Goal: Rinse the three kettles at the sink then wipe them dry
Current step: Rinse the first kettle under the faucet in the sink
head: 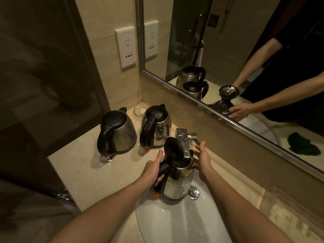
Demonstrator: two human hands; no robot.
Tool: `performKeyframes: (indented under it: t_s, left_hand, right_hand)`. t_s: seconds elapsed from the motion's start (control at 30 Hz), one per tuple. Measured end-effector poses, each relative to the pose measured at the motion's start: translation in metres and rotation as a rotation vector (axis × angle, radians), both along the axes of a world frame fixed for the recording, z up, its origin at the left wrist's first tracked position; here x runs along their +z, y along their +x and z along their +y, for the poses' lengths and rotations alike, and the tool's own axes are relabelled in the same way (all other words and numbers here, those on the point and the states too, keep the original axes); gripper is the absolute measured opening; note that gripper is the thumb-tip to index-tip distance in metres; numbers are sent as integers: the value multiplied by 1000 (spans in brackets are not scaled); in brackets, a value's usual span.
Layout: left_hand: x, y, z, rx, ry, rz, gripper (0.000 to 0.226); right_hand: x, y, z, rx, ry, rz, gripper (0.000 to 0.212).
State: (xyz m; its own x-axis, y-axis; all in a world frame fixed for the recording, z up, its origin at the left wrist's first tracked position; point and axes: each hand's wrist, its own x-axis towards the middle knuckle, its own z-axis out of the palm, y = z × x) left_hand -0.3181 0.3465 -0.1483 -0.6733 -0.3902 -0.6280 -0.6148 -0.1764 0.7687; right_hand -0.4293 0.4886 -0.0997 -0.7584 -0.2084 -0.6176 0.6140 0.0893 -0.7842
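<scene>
A beige stone counter (84, 174) runs under a wall mirror (245, 50), with a white sink (175, 223) set into it towards the front edge. A socket plate (126, 47) is on the tiled wall above the back-left corner. In that corner stand two wet kettles with lids down, the left kettle (122, 134) just beside the middle kettle (161, 130), and a glass dish (139, 110) lies behind them. The left hand (152, 171) grips the handle of the held kettle (177, 183), which is upright over the sink, its lid (173, 149) raised beside the tap (183, 139). The right hand (203, 158) is open with straight fingers beside the kettle's rim; I cannot tell whether it touches. A drain plug (193, 193) sits just right of the kettle's base. A clear tray (289, 216) lies at the right end. Wet counter stretches from the two kettles to the front-left edge.
</scene>
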Motion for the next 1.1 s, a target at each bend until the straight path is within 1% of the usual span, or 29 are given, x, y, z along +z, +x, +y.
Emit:
performKeyframes:
  t_s: [0.2, 1.1]
  left_hand:
    - [0, 0, 0, 0, -2, 2, 75]
    - [-2, -1, -1, -9, 9, -3, 74]
  right_hand:
    - [-1, -1, 0, 1, 4, 8, 66]
    - [-4, -2, 0, -3, -20, 13, 68]
